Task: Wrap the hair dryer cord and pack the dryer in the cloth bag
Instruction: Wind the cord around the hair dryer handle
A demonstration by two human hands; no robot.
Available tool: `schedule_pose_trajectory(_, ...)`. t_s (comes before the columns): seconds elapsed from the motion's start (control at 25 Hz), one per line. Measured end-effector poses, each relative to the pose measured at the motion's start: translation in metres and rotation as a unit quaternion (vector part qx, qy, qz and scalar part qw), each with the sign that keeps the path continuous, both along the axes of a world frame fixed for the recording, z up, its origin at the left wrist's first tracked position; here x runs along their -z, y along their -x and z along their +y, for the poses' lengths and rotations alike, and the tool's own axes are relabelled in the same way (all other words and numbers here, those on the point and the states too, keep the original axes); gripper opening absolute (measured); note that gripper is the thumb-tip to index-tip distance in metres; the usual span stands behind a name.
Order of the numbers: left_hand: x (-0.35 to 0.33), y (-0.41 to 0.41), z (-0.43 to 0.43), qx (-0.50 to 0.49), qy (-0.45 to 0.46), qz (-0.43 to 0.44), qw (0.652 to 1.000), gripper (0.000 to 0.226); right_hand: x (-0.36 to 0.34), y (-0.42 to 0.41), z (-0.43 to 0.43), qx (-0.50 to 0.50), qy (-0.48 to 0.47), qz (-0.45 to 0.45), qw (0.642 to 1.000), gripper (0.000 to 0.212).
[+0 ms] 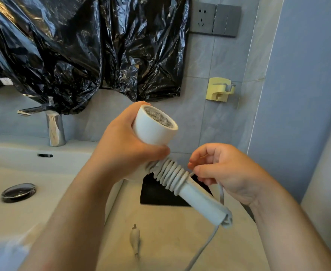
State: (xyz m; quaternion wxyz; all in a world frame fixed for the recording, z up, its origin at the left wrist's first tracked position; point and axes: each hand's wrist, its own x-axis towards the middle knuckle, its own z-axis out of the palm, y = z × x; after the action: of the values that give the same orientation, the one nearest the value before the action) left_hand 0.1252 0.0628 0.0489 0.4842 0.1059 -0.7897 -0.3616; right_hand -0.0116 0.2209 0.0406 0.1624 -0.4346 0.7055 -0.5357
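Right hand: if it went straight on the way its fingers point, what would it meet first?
The right hand points left at the cord wound round the hair dryer handle, close beside it. It would likely meet those coils first, with the left hand just beyond them; depth is unclear.

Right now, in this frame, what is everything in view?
sink: one, white, left, with a chrome drain
counter: one, beige, right of the sink
faucet: one, chrome, behind the sink
plastic sheet: one, black, upper wall
socket and switch: one each, grey, top of wall
holder: one, yellow, on the wall, right
flat item: one, black, on the counter behind the dryer; perhaps the bag
hair dryer: one, white, held above the counter
cord: one, white, partly coiled round the dryer handle
plug: one, white, blurred, low centre
hands: two; left hand grips the dryer barrel, right hand pinches the cord
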Motion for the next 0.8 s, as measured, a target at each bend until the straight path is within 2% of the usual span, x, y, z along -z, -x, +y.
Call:
schedule_pose_trajectory(0.12, 0.001, 0.004, 0.01, -0.054, 0.047, 0.022, 0.997, 0.066, -0.001, -0.008, -0.006, 0.095, 0.006, 0.055, 0.994, 0.023)
schedule_pose_trajectory(0.24, -0.002, 0.004, 0.017, -0.101, 0.108, 0.055, 0.987, 0.071, -0.002, -0.016, -0.005, 0.122, -0.003, 0.063, 0.991, 0.015)
schedule_pose_trajectory(0.4, -0.006, 0.005, 0.02, -0.145, 0.176, 0.101, 0.968, 0.079, -0.007, -0.022, 0.001, 0.176, -0.056, 0.153, 0.971, 0.01)
schedule_pose_trajectory(0.48, -0.004, 0.009, 0.021, -0.152, 0.202, 0.135, 0.958, 0.081, -0.007, -0.023, 0.0, 0.19, -0.03, 0.121, 0.974, 0.017)
schedule_pose_trajectory(0.64, 0.004, 0.019, 0.021, -0.149, 0.208, 0.189, 0.948, 0.08, -0.004, -0.021, -0.007, 0.184, 0.091, -0.012, 0.979, 0.018)
schedule_pose_trajectory(0.72, 0.009, 0.024, 0.02, -0.146, 0.191, 0.204, 0.949, 0.079, -0.004, -0.022, -0.011, 0.146, 0.151, -0.099, 0.973, 0.02)
schedule_pose_trajectory(0.8, 0.013, 0.028, 0.019, -0.129, 0.127, 0.233, 0.956, 0.077, -0.008, -0.024, -0.009, 0.101, 0.204, -0.165, 0.96, 0.02)
